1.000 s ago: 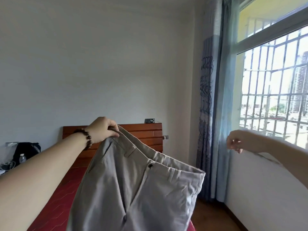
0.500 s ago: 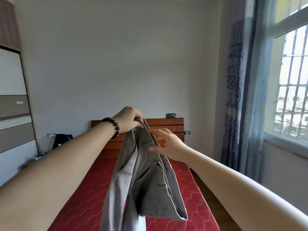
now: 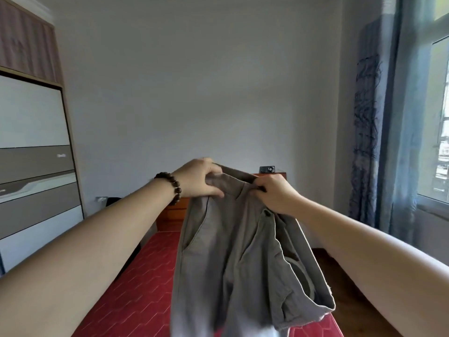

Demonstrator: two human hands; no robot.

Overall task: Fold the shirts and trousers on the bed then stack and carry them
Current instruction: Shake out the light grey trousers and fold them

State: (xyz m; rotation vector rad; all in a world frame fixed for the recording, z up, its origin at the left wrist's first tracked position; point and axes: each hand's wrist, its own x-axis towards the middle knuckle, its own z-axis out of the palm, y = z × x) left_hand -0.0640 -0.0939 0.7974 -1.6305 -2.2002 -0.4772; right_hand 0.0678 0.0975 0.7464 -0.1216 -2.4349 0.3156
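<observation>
A pair of grey trousers point(image 3: 233, 251) is held up in the air above the red bed point(image 3: 136, 276), hanging down from the waistband. The waistband is clenched in the left hand point(image 3: 199, 181) and pinched by the right hand point(image 3: 277, 195), the two grips set close together at its top.

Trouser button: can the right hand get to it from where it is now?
Probably yes. The button sits exposed just below the right hand, nothing covering it, but that hand grips the waistband of the trousers and would have to let go.
</observation>
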